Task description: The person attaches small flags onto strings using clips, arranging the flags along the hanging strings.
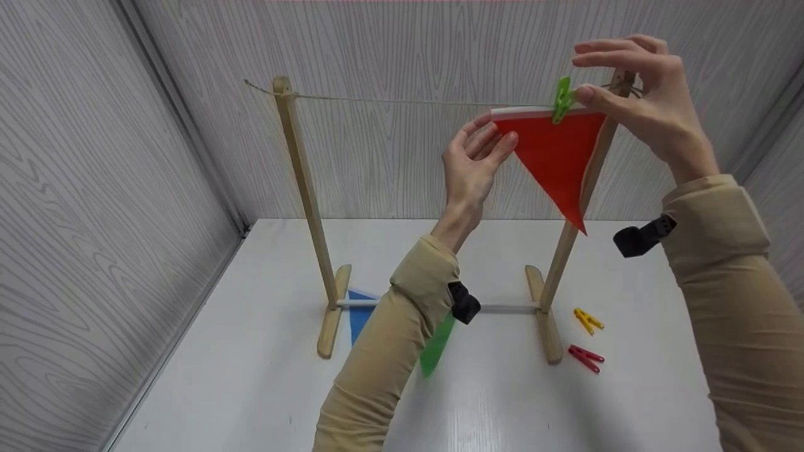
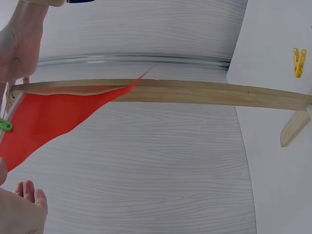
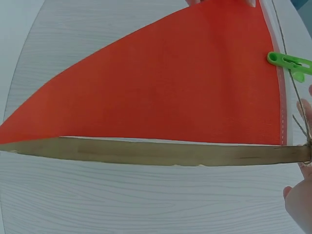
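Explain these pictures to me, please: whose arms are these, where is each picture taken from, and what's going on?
There is no robot here, just a person's two bare hands. The wide picture comes from a camera on the head, looking forward and down. The other two come from the small black cameras on each wrist.

The left hand pinches a corner of a red flag. A green clothespin sits on the flag's top edge, at a string between the posts of a wooden stand. The right hand is beside that clothespin, fingers extended.

On the white table are a yellow clothespin, a red clothespin, and blue and green flags, partly hidden by the left sleeve.
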Demonstrator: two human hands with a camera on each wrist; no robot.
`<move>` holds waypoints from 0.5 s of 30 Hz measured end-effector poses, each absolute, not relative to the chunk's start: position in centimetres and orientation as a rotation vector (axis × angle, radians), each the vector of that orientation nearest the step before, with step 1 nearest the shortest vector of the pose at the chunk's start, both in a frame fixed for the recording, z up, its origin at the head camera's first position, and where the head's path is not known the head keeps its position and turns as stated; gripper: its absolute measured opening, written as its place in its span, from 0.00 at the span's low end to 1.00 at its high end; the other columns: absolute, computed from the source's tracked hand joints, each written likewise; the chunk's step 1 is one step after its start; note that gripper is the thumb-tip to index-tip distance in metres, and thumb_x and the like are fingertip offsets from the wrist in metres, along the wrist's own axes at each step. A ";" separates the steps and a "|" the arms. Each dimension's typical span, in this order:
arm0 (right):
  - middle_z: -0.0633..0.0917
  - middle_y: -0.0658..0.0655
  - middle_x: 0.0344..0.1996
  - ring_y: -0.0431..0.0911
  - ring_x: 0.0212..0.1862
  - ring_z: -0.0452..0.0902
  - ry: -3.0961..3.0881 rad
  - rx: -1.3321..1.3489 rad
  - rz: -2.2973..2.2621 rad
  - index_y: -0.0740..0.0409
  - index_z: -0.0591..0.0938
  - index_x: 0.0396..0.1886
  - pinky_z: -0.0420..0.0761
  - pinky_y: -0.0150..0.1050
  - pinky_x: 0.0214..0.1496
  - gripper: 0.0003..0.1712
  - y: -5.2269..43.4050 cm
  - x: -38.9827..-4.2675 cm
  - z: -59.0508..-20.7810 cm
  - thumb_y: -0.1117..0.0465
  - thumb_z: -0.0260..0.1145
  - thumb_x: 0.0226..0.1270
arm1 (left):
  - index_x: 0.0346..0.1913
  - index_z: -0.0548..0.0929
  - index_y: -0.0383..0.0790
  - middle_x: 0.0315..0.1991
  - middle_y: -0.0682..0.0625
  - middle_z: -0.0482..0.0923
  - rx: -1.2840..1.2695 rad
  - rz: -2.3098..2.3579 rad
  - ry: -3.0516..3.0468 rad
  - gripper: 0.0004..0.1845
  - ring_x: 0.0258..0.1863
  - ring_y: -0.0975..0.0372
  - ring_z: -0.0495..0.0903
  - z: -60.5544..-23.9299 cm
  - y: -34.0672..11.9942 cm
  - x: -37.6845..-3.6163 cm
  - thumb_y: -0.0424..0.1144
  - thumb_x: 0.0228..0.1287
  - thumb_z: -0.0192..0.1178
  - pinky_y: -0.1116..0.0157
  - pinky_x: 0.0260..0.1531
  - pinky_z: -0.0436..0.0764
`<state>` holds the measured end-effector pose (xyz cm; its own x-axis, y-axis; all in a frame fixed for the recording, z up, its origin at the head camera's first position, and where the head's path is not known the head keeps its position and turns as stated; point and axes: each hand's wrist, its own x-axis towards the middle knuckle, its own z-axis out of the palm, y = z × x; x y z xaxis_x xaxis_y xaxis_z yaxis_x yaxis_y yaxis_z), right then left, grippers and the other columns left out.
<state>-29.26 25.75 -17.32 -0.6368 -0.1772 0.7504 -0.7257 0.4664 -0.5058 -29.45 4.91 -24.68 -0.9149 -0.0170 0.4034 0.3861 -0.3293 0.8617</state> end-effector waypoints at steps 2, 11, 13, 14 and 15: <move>0.81 0.45 0.64 0.41 0.72 0.57 -2.033 0.758 1.185 0.57 0.85 0.57 0.53 0.41 0.80 0.24 25.8 -29.2 -17.9 0.54 0.74 0.62 | 0.67 0.72 0.30 0.66 0.37 0.77 -0.486 -2.320 -1.658 0.27 0.64 0.51 0.80 -25.2 4.6 -29.4 0.28 0.65 0.65 0.66 0.58 0.83; 0.65 0.58 0.77 0.49 0.78 0.55 -1.750 0.754 1.464 0.60 0.75 0.68 0.54 0.35 0.76 0.40 26.2 -29.5 -21.7 0.51 0.77 0.59 | 0.68 0.70 0.33 0.67 0.40 0.76 -0.495 -2.142 -1.873 0.32 0.70 0.54 0.75 -29.1 2.4 -29.5 0.32 0.63 0.69 0.66 0.70 0.72; 0.64 0.59 0.78 0.49 0.77 0.57 -1.715 0.731 1.500 0.61 0.71 0.71 0.56 0.34 0.69 0.46 26.3 -29.5 -22.7 0.49 0.78 0.57 | 0.69 0.70 0.34 0.68 0.41 0.75 -0.479 -2.083 -1.946 0.33 0.71 0.55 0.74 -30.4 1.8 -29.5 0.35 0.63 0.70 0.65 0.72 0.71; 0.64 0.58 0.78 0.49 0.76 0.57 -1.698 0.727 1.514 0.61 0.69 0.73 0.57 0.34 0.67 0.49 26.4 -29.4 -23.2 0.48 0.79 0.56 | 0.69 0.70 0.34 0.69 0.41 0.75 -0.474 -2.062 -1.976 0.33 0.71 0.55 0.73 -31.1 1.6 -29.5 0.35 0.63 0.70 0.65 0.72 0.70; 0.65 0.58 0.77 0.49 0.75 0.59 -1.679 0.719 1.534 0.61 0.68 0.74 0.57 0.37 0.62 0.51 26.4 -29.4 -23.7 0.48 0.79 0.55 | 0.69 0.70 0.34 0.69 0.41 0.74 -0.466 -2.046 -2.001 0.33 0.71 0.55 0.72 -31.7 1.2 -29.5 0.36 0.63 0.70 0.64 0.73 0.69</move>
